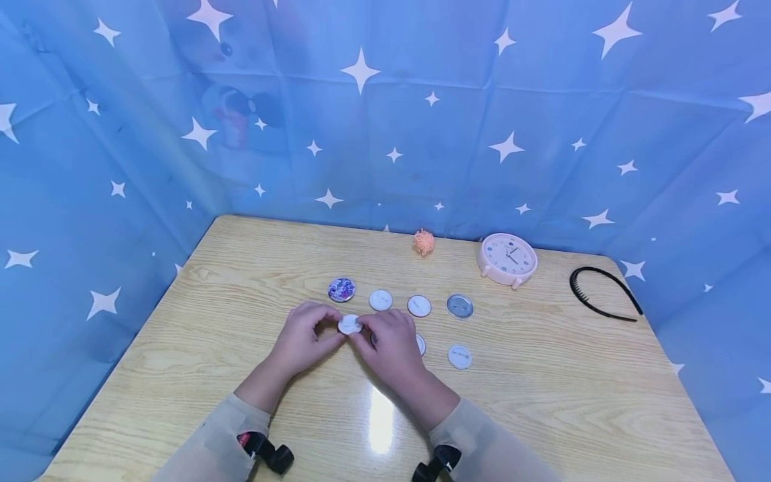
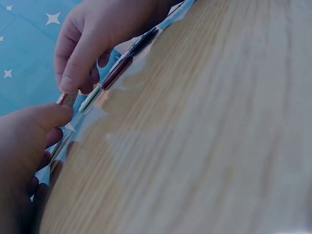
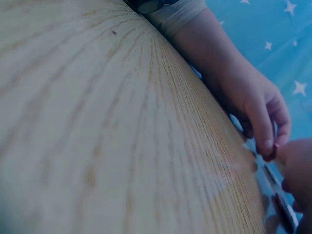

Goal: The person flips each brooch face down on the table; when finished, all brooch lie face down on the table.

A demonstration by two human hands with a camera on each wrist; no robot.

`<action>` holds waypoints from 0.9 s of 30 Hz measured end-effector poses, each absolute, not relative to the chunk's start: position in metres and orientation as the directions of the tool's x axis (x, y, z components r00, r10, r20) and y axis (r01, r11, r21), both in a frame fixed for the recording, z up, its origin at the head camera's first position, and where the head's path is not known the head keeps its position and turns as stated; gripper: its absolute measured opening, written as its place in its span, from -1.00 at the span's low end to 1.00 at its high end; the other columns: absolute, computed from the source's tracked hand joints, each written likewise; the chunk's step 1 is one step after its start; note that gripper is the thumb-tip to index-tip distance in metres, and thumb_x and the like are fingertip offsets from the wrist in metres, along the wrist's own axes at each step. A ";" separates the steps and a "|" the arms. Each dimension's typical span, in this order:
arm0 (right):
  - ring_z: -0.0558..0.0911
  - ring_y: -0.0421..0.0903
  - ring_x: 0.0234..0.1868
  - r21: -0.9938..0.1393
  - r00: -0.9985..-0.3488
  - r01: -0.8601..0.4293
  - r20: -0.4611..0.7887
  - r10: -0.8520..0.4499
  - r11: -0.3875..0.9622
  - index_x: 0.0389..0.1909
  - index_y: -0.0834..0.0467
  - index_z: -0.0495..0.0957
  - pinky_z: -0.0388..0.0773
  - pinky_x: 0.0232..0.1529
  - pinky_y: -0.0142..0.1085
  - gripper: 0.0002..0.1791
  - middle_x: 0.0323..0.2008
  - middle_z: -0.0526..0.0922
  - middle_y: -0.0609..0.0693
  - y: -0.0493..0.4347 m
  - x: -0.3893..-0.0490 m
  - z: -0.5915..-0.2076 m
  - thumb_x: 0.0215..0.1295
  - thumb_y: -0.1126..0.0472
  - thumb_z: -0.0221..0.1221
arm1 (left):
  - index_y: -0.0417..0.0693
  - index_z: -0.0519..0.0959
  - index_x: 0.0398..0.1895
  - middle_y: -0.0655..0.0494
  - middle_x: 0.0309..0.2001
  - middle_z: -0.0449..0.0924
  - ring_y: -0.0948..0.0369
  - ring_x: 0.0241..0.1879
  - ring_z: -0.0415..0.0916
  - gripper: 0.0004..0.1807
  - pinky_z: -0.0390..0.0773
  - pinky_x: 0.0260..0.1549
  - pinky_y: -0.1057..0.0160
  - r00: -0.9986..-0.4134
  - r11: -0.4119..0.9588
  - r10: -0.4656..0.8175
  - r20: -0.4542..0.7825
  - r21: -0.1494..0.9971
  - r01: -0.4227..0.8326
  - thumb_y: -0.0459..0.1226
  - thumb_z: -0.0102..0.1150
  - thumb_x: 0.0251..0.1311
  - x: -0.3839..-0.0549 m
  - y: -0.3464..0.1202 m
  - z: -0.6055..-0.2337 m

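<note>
In the head view, a round pin badge (image 1: 349,325) is held just above the table with its white back and pin upward. My left hand (image 1: 301,339) pinches its left edge between thumb and fingers. On the other edge, the thumb and fingers of my right hand (image 1: 393,348) pinch it too. Beyond the hands lie a purple patterned badge (image 1: 341,290), face up, and two white-backed badges (image 1: 381,300) (image 1: 419,306). Partly covered by the right hand is another badge (image 1: 421,344). Both wrist views show the held badge edge-on, mostly hidden by fingers.
Right of the hands lie a silver-backed badge (image 1: 460,306) and a white-backed badge (image 1: 460,357). Near the back edge are an orange spiky ball (image 1: 424,243) and a pink clock (image 1: 508,260). A black headband (image 1: 602,293) lies far right. A blue starred curtain (image 1: 421,120) surrounds the table.
</note>
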State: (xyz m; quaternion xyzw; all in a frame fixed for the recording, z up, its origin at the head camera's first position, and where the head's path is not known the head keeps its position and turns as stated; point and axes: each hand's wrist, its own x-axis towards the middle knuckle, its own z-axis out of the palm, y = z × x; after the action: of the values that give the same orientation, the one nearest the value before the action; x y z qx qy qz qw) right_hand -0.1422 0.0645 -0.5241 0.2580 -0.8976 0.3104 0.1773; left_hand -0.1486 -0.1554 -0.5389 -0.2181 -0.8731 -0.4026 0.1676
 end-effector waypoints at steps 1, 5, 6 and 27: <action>0.65 -0.03 -0.12 -0.462 -0.800 -0.578 0.485 -0.354 0.673 -0.13 0.04 0.79 0.44 0.08 0.01 -0.77 -0.29 0.78 -0.15 0.064 -0.142 -0.524 0.33 0.00 0.48 | 0.06 0.76 -0.14 0.27 -0.17 0.77 0.18 -0.16 0.59 -0.66 0.43 -0.06 0.02 -0.855 0.592 0.246 0.456 0.628 0.505 -0.25 0.68 -0.01 -0.148 -0.156 -0.539; 0.62 -0.06 -0.15 -0.459 -0.800 -0.579 0.480 -0.360 0.673 -0.11 0.02 0.78 0.43 0.07 -0.01 -0.76 -0.35 0.73 -0.19 0.065 -0.142 -0.525 0.28 0.03 0.50 | 0.07 0.76 -0.07 0.25 -0.11 0.77 0.16 -0.09 0.58 -0.58 0.40 0.00 -0.02 -0.874 0.624 0.255 0.414 0.620 0.476 -0.20 0.71 -0.04 -0.147 -0.155 -0.539; 0.61 -0.06 -0.15 -0.458 -0.805 -0.574 0.469 -0.364 0.679 -0.08 0.01 0.78 0.42 0.08 0.00 -0.74 -0.37 0.72 -0.19 0.065 -0.142 -0.525 0.28 0.03 0.50 | 0.07 0.76 -0.06 0.25 -0.10 0.77 0.16 -0.08 0.58 -0.57 0.40 0.02 -0.02 -0.880 0.630 0.255 0.400 0.622 0.466 -0.18 0.71 -0.03 -0.147 -0.155 -0.538; 0.53 -0.02 -0.09 -0.386 -0.844 -0.527 0.346 -0.411 0.757 0.03 0.06 0.77 0.38 0.11 0.02 -0.65 -0.38 0.47 -0.19 0.067 -0.141 -0.527 0.28 0.01 0.41 | 0.06 0.81 -0.04 0.23 -0.08 0.79 0.10 0.03 0.59 -0.61 0.39 0.09 -0.09 -0.870 0.647 0.290 0.399 0.588 0.485 -0.22 0.67 0.02 -0.147 -0.155 -0.538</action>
State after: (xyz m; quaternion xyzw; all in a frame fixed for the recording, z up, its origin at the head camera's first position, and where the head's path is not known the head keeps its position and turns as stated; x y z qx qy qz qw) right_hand -0.1411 0.0674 -0.5267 0.2523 -0.9294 0.2407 0.1209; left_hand -0.1466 -0.1550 -0.5384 -0.2161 -0.8974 -0.3600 0.1354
